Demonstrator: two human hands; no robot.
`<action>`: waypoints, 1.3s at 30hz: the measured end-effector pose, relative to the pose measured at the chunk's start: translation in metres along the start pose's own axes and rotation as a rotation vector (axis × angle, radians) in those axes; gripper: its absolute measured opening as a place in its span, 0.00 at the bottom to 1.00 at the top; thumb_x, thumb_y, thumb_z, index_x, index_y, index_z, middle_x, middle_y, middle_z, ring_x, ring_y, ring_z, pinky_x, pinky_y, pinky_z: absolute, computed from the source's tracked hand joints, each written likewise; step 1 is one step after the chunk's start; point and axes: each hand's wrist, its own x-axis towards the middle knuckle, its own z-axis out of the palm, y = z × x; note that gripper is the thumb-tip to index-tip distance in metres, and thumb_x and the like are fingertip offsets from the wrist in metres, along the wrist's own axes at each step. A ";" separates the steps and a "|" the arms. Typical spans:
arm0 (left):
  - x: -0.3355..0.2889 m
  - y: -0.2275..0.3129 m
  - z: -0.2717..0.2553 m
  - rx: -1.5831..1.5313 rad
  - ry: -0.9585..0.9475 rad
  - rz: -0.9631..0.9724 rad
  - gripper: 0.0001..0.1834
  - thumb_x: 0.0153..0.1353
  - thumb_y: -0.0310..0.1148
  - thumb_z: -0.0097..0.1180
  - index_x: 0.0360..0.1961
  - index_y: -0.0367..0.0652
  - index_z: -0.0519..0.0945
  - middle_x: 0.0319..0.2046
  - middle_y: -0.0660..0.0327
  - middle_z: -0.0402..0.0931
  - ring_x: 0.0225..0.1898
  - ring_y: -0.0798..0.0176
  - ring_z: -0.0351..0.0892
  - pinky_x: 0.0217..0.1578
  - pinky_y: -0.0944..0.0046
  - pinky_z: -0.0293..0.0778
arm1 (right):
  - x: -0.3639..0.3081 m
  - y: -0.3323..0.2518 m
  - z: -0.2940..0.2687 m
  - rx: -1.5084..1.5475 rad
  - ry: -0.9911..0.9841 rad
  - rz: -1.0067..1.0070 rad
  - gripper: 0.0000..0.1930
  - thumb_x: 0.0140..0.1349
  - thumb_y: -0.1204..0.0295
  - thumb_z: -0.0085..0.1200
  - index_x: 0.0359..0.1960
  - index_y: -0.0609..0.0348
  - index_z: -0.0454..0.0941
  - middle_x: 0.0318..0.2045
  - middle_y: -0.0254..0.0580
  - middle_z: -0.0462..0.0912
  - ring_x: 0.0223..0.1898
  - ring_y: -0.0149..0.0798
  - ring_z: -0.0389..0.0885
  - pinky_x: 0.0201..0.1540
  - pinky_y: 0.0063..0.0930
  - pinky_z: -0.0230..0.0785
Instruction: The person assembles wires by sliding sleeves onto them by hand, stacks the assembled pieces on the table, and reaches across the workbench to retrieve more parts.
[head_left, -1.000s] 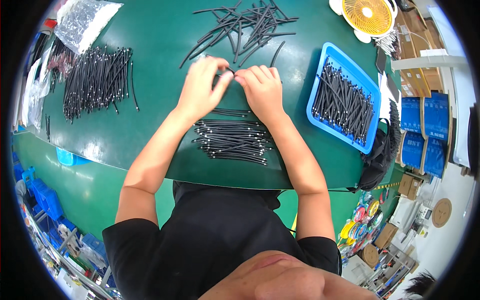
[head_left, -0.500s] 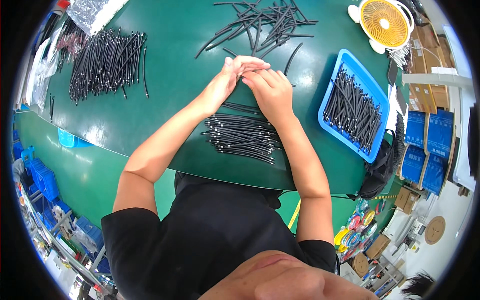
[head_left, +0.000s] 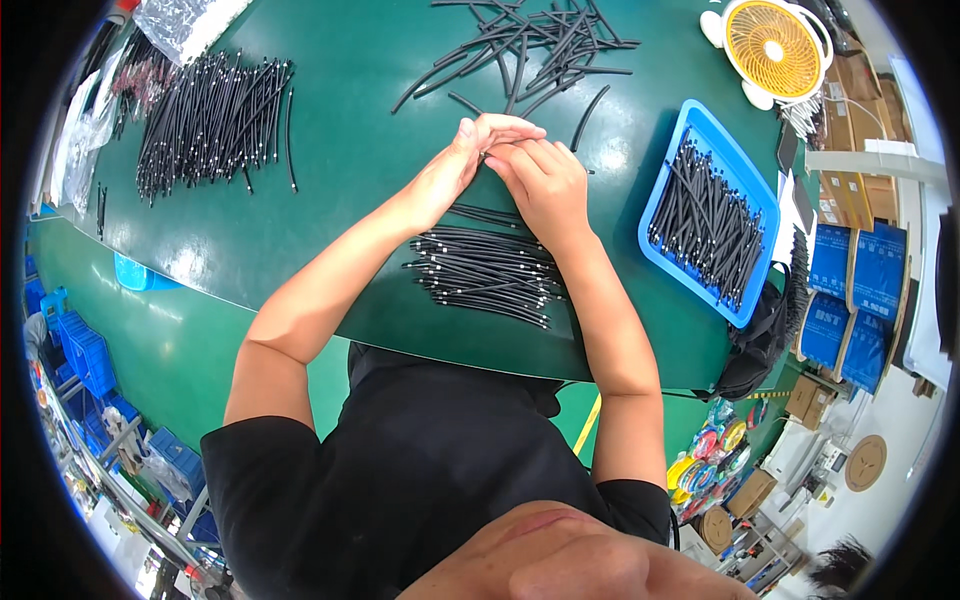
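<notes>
My left hand (head_left: 462, 160) and my right hand (head_left: 545, 185) meet above the green table, with their fingertips together. A thin black tube is pinched between them; only a dark bit shows at the right thumb and fingertips, and the fingers hide most of it. The left fingers curve over it from the far side. Just nearer to me lies a neat row of black tubes (head_left: 485, 270) with small silvery ends, and a few separate black tubes (head_left: 485, 215) lie between that row and my hands. Beyond my fingers is a loose heap of plain black tubes (head_left: 560, 50).
At the right stands a blue tray (head_left: 655, 215) of black tubes with silvery ends. A large bundle of similar tubes (head_left: 205, 130) lies at the left, near clear plastic bags (head_left: 185, 25). An orange and white fan (head_left: 772, 50) stands far right, and a black bag (head_left: 750, 355) hangs near the right edge.
Hardly anything differs. Both hands stay together in the same place with only slight finger movement, and the whole view has shifted a little.
</notes>
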 end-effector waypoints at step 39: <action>-0.004 0.039 0.005 1.234 -0.234 0.243 0.10 0.50 0.25 0.59 0.36 0.41 0.76 0.36 0.56 0.70 0.40 0.50 0.70 0.43 0.52 0.68 | -0.053 0.086 -0.155 -0.804 0.023 0.869 0.11 0.69 0.66 0.63 0.46 0.59 0.84 0.42 0.51 0.87 0.43 0.56 0.86 0.51 0.51 0.76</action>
